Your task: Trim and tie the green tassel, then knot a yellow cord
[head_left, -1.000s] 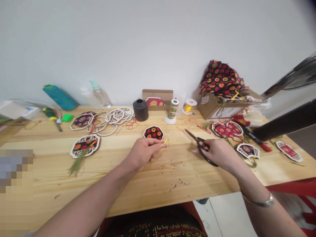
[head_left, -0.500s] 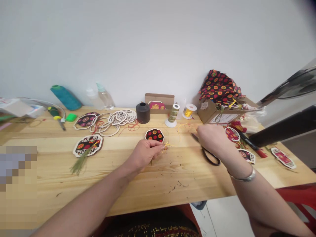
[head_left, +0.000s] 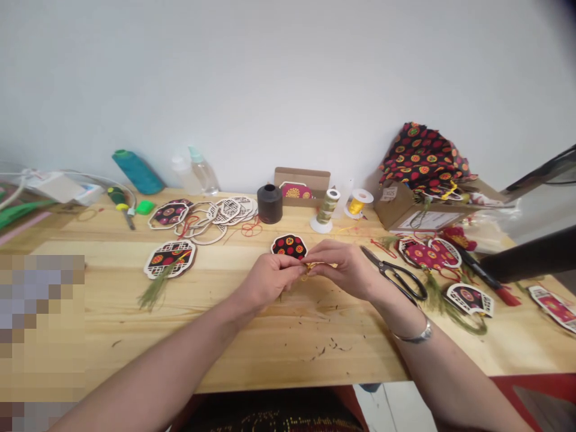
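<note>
Over the middle of the table, my left hand (head_left: 274, 277) pinches a small yellow thread (head_left: 309, 268) between thumb and fingertips. My right hand (head_left: 344, 268) meets it from the right, its thumb and fingers closed on the same yellow thread. The knot itself is mostly covered by the fingertips. Just behind the hands lies a black ornament with red and yellow flower print and a pale rim (head_left: 289, 246). To the right of my right hand, black-handled scissors (head_left: 398, 277) lie on the wood, partly behind the wrist.
Thread spools stand along the back: a black cone (head_left: 270, 205), an olive spool (head_left: 327, 211) and a yellow spool (head_left: 357, 205). Pale cut-out frames (head_left: 227, 215) and a tasselled ornament (head_left: 171, 260) lie left. A cardboard box (head_left: 398, 207) with printed fabric stands right, near more ornaments (head_left: 468, 300).
My right hand has come left from beside the scissors to join my left hand at the yellow thread. The scissors now show more fully. The view has shifted slightly.
</note>
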A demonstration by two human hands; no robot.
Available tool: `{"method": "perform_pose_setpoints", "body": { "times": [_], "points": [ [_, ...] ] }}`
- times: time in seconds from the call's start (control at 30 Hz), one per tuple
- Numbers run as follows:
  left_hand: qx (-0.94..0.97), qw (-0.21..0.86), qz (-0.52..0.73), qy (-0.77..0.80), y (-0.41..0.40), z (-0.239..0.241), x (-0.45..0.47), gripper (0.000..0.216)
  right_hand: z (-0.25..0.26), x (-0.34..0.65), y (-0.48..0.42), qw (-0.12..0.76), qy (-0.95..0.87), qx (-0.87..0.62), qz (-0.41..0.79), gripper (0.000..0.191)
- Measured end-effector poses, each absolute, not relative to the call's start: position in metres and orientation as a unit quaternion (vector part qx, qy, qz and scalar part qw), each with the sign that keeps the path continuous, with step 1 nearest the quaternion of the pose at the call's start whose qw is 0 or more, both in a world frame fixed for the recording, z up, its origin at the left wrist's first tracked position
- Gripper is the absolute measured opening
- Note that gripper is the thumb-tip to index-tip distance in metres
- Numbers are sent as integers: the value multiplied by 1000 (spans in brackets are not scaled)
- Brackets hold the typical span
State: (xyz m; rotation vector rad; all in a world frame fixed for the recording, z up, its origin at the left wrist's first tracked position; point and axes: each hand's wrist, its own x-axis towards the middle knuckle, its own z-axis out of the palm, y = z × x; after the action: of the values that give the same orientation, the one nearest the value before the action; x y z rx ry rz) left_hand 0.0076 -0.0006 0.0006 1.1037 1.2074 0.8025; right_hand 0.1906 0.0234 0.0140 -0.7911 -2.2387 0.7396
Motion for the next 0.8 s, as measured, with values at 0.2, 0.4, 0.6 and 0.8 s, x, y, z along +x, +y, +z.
{"method": "perform_pose_setpoints", "body": {
  "times": [0.2, 0.4, 0.6, 0.8],
  "points": [
    [464, 610, 342, 544, -3, 2, 11, 18, 15, 191, 23, 303, -868, -310, 242, 11],
    [448, 625, 351, 535, -2, 4, 13, 24, 19, 191, 20, 273, -881, -322, 212, 10],
    [415, 648, 379, 514, -1, 2, 12, 29, 23, 191, 19, 246, -886, -351, 176, 14],
    [369, 687, 414, 470, 3, -3, 11, 27, 26, 194, 21, 293, -837, -395, 240, 14]
  ]
}}
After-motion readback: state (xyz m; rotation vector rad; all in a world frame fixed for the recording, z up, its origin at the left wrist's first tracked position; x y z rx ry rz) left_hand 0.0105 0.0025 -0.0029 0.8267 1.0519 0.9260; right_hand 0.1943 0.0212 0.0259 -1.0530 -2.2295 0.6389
